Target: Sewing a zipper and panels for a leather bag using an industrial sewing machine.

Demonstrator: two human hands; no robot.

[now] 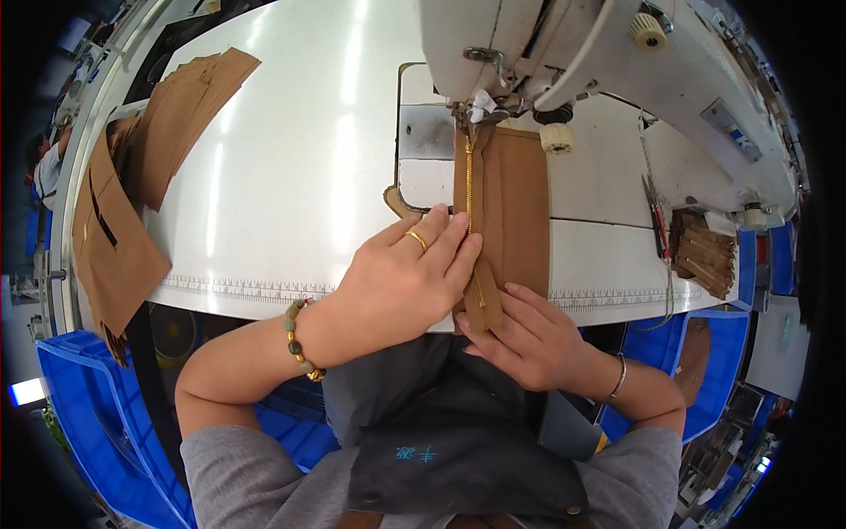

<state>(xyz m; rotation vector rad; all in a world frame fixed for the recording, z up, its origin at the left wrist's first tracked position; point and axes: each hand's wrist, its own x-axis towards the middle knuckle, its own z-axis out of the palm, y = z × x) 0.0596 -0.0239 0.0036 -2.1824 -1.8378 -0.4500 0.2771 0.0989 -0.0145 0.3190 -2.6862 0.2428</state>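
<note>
Two blue characters stand on the dark apron. A ruler scale runs along the near edge of the white worktop, its numerals too small to read.

zipper lies between fabric stack and scissors.

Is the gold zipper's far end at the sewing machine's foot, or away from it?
At it: the gold teeth of the zipper run from beside the left hand up to the foot.
</note>
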